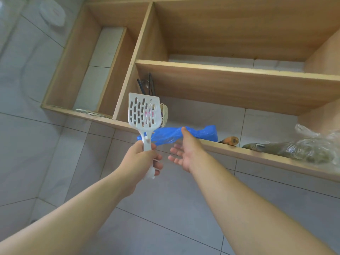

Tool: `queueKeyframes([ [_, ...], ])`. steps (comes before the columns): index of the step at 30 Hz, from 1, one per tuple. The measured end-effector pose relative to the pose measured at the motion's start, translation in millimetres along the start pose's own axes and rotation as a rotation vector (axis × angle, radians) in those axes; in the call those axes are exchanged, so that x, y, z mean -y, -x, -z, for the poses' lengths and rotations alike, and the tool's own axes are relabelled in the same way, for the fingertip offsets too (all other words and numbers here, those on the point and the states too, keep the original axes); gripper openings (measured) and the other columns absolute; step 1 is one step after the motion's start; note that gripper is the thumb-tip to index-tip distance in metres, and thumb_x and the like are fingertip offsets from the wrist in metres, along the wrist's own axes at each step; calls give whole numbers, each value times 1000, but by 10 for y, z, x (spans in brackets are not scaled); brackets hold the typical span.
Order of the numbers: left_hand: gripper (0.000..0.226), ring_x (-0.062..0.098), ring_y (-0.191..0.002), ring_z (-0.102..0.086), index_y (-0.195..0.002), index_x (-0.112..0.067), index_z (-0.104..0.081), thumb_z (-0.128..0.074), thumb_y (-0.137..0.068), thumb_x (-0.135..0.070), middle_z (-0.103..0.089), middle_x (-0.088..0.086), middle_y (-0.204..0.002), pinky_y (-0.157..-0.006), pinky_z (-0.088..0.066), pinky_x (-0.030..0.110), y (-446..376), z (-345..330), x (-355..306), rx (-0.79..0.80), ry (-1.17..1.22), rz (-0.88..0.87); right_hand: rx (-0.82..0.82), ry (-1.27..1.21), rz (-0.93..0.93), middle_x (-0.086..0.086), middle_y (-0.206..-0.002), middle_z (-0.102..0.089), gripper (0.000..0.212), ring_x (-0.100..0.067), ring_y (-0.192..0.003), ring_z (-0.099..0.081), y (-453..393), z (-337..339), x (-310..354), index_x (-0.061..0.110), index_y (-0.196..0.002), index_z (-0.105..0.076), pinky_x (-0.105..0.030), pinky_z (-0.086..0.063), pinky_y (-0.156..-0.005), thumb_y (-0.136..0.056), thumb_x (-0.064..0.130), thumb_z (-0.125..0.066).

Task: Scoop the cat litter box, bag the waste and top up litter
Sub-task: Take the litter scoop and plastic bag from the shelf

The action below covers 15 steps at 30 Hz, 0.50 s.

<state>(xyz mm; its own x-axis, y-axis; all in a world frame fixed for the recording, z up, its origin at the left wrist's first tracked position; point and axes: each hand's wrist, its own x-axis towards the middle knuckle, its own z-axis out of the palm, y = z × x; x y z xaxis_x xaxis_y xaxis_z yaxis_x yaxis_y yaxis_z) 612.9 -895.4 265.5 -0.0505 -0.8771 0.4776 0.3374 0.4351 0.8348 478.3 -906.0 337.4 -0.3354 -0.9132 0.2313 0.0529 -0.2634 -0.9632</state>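
Note:
My left hand [142, 159] is shut on the handle of a white slotted litter scoop [143, 112], held upright in front of a wooden wall shelf [239, 150]. A crumpled blue plastic bag [198, 134] lies on the lowest shelf board. My right hand [184, 150] reaches up with fingers spread, its thumb touching the blue bag, holding nothing. The litter box and litter are not in view.
On the same shelf board lie an orange-handled tool [230, 140] and a clear bag of greenish stuff [303, 150]. Dark utensils [149, 85] and a small basket [164, 115] sit behind the scoop. Grey tiled wall surrounds the shelf; a white round fixture [52, 12] hangs top left.

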Motion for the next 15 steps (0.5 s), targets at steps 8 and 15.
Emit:
queueKeyframes([
  [8, 18, 25, -58, -57, -105, -10, -58, -58, -91, 0, -64, 11, -84, -62, -53, 40, 90, 252, -33, -36, -51, -5, -150, -26, 291, -4, -101, -63, 23, -21, -80, -54, -119, -159, -100, 16, -108, -62, -37, -46, -72, -92, 14, -45],
  [15, 12, 22, -61, -58, -102, -11, -59, -62, -92, -8, -62, 11, -79, -67, -59, 42, 157, 382, -49, -88, -79, -13, 21, -312, 281, 0, -74, -58, 25, -19, -65, -54, 143, 38, -364, 18, -80, -56, -29, -46, -61, -85, -1, -39],
])
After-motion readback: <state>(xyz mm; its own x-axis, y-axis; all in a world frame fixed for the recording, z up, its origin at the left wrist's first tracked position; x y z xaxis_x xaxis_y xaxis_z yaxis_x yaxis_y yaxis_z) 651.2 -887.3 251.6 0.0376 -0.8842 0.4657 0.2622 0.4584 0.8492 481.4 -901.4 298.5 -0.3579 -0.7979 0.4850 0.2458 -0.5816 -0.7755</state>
